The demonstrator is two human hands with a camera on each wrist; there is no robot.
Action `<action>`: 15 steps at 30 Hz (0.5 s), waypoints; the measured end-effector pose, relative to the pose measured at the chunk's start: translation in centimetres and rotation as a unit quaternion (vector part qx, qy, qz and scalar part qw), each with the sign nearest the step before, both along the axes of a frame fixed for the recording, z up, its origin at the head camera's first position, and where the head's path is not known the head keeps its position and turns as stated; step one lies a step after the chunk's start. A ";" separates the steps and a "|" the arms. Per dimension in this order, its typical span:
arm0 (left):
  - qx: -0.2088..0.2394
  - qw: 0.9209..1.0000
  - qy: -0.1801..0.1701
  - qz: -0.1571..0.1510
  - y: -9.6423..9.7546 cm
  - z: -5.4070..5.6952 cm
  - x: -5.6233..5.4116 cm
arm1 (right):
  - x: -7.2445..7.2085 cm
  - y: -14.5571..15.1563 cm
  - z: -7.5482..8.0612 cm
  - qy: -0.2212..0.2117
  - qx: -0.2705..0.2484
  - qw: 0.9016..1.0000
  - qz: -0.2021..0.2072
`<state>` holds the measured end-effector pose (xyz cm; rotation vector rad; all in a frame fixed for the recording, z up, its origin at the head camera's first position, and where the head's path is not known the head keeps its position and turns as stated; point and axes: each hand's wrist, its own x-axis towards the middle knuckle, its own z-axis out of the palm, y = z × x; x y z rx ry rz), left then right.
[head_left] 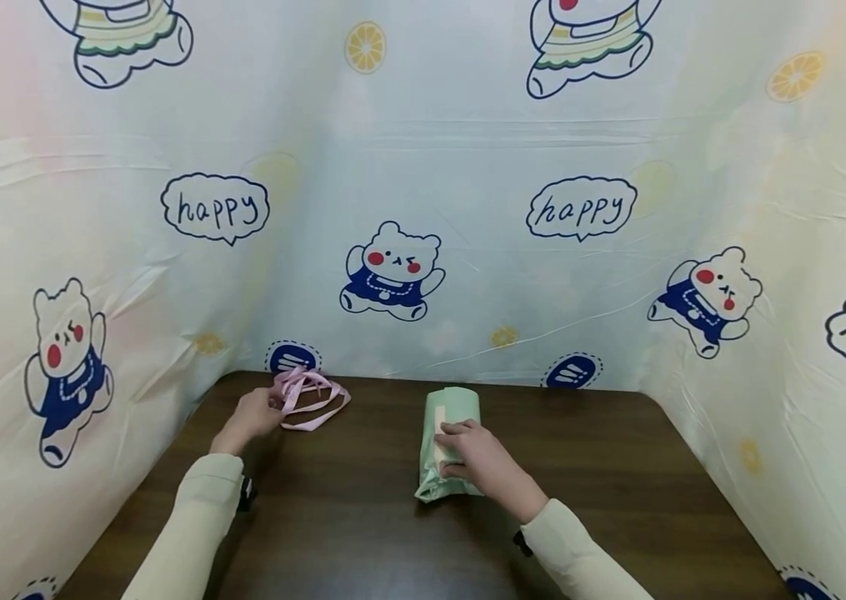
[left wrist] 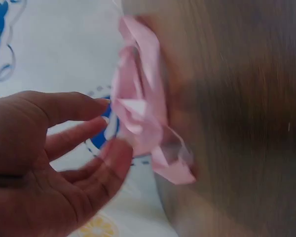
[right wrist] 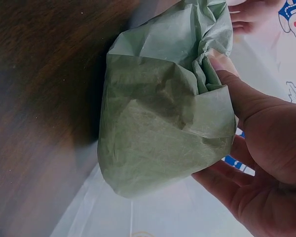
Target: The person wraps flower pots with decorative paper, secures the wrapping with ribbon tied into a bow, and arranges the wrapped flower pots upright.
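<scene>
Left hand (head_left: 252, 414) is beside pink ribbon (left wrist: 152, 94), grip spread; right hand (head_left: 484, 456) pinches green packet (right wrist: 148, 131).

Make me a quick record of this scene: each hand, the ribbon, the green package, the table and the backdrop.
Left hand: at the pink ribbon, fingers parted; contact unclear
Right hand: grips the green package
Pink ribbon: loosely looped, near the table's far left corner
Green package: right of the ribbon, near end crumpled
Table: dark brown, wood-grained
Backdrop: pale, printed with cartoon bears and "happy"
</scene>
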<state>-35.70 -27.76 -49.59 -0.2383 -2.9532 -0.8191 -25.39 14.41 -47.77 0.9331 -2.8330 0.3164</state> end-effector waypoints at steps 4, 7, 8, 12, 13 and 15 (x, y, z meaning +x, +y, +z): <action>-0.023 0.999 -0.016 0.025 -1.4 -0.8 -1.2 | -0.1 -0.2 0.2 -0.005 0.000 1.000 -0.003; -0.022 0.999 -0.015 0.038 -1.6 -1.3 -2.0 | -0.2 -0.3 0.2 -0.010 0.004 1.000 -0.006; -0.018 0.999 -0.013 0.042 -1.5 -1.5 -2.2 | -0.2 -0.4 0.2 -0.011 0.006 1.000 -0.007; -0.020 0.999 -0.009 0.040 -1.1 -1.7 -3.7 | -0.1 -0.4 0.3 -0.015 0.010 1.000 -0.008; -0.022 0.999 -0.015 0.036 -1.0 -1.7 -4.0 | -0.1 -0.4 0.3 -0.015 0.010 1.000 -0.007; -0.021 0.999 -0.031 0.029 -1.0 -1.9 -4.8 | -0.1 -0.4 0.3 -0.013 0.011 1.000 -0.007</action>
